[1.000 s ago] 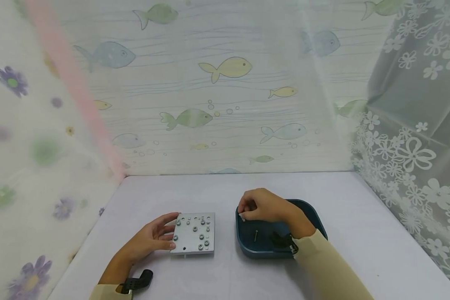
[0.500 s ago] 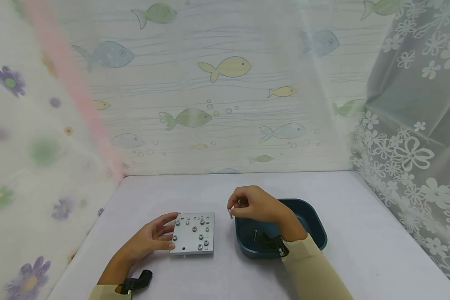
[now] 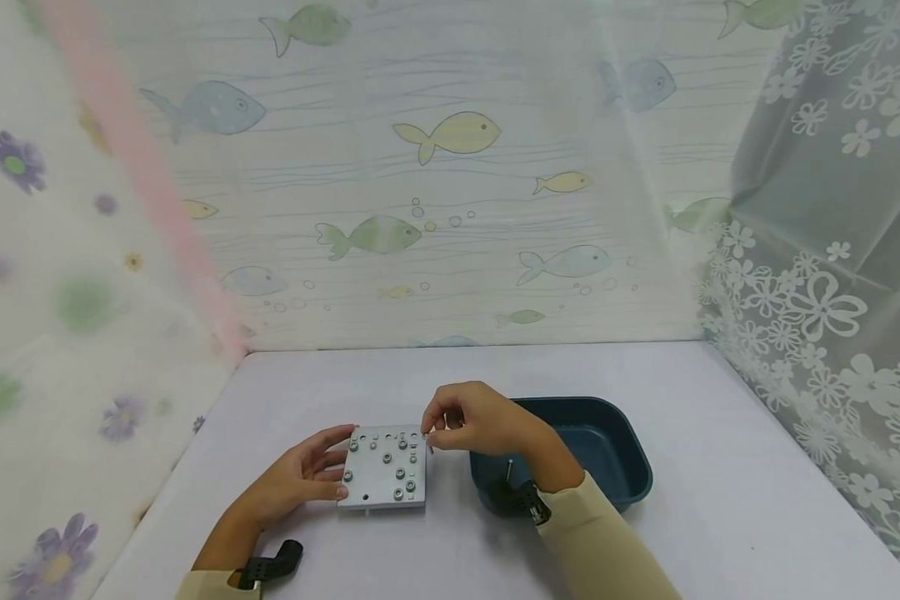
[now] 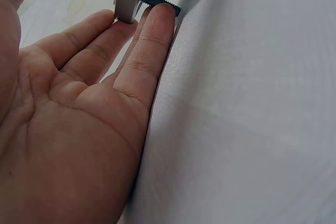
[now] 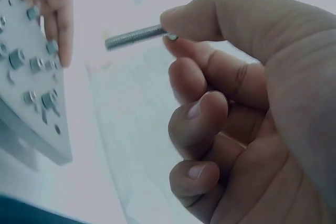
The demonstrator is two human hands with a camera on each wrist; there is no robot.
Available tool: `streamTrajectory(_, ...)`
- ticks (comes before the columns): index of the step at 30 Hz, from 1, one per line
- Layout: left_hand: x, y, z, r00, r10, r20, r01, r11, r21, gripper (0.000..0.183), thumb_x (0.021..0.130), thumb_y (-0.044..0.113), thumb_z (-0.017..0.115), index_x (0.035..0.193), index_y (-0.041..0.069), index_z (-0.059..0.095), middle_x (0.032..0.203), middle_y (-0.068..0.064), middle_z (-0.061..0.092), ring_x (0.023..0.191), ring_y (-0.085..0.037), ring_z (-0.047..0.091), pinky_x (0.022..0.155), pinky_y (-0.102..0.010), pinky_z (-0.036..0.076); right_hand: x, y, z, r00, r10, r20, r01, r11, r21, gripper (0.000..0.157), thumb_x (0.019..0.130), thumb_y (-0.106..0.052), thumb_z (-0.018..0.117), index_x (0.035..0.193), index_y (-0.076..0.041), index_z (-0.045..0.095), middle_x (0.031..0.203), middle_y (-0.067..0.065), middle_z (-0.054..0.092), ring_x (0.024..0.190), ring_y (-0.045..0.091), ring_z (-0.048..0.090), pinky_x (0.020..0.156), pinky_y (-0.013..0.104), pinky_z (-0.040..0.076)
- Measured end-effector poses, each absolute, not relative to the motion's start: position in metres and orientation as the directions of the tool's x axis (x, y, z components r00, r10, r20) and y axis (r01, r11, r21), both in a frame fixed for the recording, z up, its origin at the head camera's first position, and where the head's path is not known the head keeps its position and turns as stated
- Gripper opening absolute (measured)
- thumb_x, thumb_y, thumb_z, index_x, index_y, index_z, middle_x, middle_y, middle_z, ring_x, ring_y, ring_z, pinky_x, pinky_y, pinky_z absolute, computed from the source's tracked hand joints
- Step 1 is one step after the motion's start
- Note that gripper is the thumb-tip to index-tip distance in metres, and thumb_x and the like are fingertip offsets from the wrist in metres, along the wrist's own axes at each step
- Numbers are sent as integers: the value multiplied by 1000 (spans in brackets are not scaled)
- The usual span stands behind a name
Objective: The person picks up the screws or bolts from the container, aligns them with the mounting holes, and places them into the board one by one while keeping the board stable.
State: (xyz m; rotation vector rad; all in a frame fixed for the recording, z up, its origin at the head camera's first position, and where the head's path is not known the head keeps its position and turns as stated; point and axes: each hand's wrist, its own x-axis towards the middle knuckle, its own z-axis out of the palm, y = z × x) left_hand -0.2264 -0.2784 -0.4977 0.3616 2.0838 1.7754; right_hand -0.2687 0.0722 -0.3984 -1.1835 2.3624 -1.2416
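A square silver metal plate bears several socket-head screws and some bare holes. My left hand holds the plate along its left edge, thumb at the near corner, other fingers farther back. In the left wrist view, threaded shanks stick out under the plate, one by a fingertip. My right hand is at the plate's far right corner. Between thumb and index finger it pinches a metal screw, whose threaded shank points toward the plate in the right wrist view. Its head is mostly hidden by the fingertips.
A dark blue tray stands right of the plate, partly under my right forearm. One more screw is in it. White cloth covers the table, and patterned curtains hang behind and at both sides.
My right hand has moved left from over the tray to the plate's right side, carrying the screw. My left hand and the plate have stayed in place.
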Motion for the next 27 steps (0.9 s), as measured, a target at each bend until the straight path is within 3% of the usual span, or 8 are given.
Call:
streamTrajectory(5,-228,-279,-499,-895,429,-118,-50,168,985,100,79,2,86,162,16,31,166,-19,34,143,-37,51,105,-29,55,-266,64,-403,-610,-772,178,-560,262,-786,8,94,-15,72,100,-18,76,82,-5,63,72,10,54,60,20,45)
streamTrajectory(11,-228,-278,-498,-897,425,-122,-55,166,985,100,79,2,86,162,16,31,166,-20,33,143,-38,50,105,-30,55,-261,53,-411,-580,-796,173,-566,240,-789,9,95,-17,73,100,-25,75,87,-9,64,73,6,54,61,19,47)
streamTrajectory(27,-229,-281,-501,-891,440,-111,-42,164,986,97,82,3,84,162,17,32,167,-18,31,144,-39,49,104,-29,56,-246,12,-432,-597,-786,161,-570,274,-775,7,94,-17,75,99,-22,76,85,-12,60,65,3,51,57,15,43)
